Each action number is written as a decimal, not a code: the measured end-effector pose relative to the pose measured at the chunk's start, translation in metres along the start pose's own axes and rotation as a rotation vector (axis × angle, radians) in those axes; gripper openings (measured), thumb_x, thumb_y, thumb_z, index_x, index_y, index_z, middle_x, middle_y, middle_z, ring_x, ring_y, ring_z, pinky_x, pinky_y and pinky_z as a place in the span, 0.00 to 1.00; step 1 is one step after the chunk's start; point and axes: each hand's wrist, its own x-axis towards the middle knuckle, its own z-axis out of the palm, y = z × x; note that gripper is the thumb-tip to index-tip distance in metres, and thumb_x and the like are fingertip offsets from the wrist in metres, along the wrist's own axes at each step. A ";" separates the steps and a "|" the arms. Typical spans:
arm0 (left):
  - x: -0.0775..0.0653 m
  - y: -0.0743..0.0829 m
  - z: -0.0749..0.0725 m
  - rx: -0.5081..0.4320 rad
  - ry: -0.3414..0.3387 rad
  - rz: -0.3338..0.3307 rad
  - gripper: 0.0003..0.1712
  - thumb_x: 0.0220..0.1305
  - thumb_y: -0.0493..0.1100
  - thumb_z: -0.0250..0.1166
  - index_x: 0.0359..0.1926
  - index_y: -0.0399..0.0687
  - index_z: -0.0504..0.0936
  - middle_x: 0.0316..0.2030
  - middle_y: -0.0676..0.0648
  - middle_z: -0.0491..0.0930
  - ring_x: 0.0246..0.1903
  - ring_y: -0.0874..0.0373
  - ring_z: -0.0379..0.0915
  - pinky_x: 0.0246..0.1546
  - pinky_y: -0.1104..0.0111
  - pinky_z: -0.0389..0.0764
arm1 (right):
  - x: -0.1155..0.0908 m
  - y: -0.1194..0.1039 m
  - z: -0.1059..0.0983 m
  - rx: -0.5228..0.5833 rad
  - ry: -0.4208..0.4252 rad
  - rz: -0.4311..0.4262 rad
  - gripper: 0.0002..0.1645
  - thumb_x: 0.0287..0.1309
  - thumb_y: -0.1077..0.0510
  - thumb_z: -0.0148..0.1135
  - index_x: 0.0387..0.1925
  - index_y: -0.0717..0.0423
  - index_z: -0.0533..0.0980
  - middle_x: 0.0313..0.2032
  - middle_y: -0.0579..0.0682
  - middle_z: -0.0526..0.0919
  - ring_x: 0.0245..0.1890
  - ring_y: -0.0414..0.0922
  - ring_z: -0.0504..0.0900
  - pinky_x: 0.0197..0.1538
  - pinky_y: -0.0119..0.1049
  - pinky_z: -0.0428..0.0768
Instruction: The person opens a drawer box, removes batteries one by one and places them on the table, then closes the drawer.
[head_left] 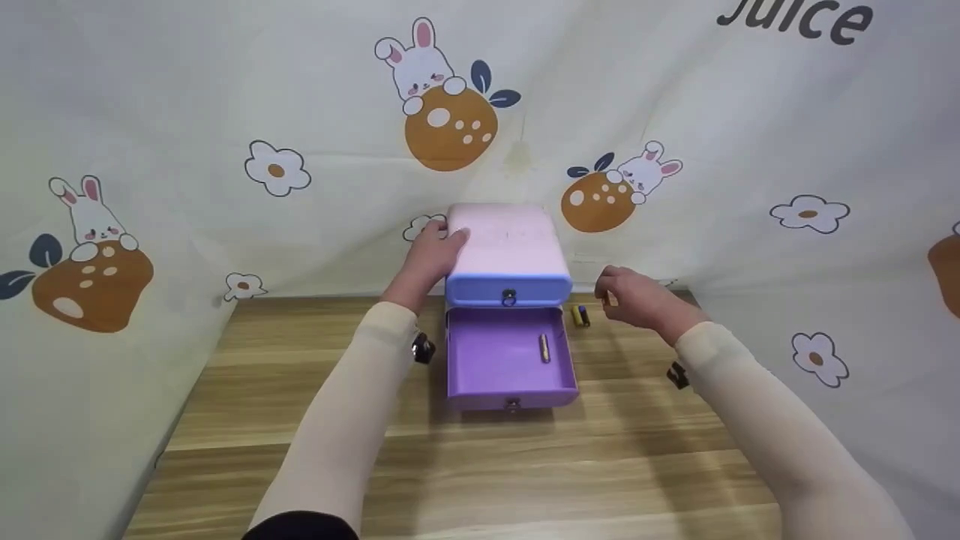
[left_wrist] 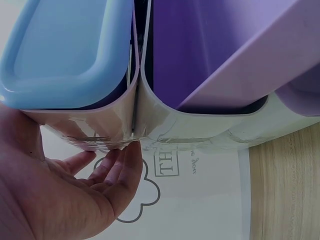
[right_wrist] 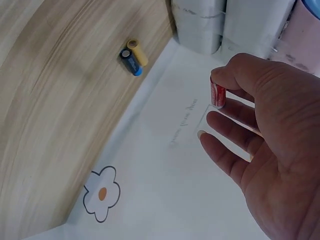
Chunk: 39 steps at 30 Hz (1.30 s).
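A small drawer cabinet with a pink top stands against the back cloth. Its blue upper drawer is closed, while the purple lower drawer is pulled out with a battery lying at its right side. My left hand grips the cabinet's upper left edge, thumb on top and fingers down the side wall. To the cabinet's right, my right hand is raised, pinching a red battery between thumb and index finger; the other fingers are spread loosely.
A yellow battery and a dark battery with a blue end stand side by side on the wooden table, right of the cabinet. Printed cloth hangs behind and along both sides.
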 end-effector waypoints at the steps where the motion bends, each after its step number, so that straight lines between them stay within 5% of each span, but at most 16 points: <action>1: 0.000 0.000 0.000 0.000 0.002 0.003 0.40 0.82 0.60 0.59 0.79 0.37 0.67 0.76 0.34 0.72 0.76 0.40 0.67 0.76 0.51 0.69 | 0.000 0.001 0.001 -0.002 0.004 -0.002 0.09 0.60 0.72 0.73 0.41 0.63 0.84 0.42 0.57 0.82 0.44 0.55 0.83 0.49 0.54 0.85; 32: 0.000 0.001 0.002 0.017 -0.010 -0.043 0.42 0.83 0.63 0.57 0.83 0.40 0.65 0.78 0.35 0.69 0.78 0.40 0.65 0.76 0.50 0.69 | 0.013 0.022 0.040 0.102 0.003 0.055 0.07 0.61 0.73 0.71 0.39 0.64 0.84 0.42 0.61 0.85 0.45 0.61 0.85 0.51 0.60 0.84; 39: -0.001 0.003 0.002 0.039 0.004 -0.043 0.42 0.83 0.62 0.57 0.82 0.40 0.65 0.78 0.35 0.69 0.78 0.39 0.64 0.77 0.49 0.68 | 0.016 0.027 0.051 0.102 -0.037 0.141 0.10 0.63 0.71 0.73 0.46 0.65 0.86 0.45 0.59 0.86 0.48 0.61 0.86 0.55 0.60 0.84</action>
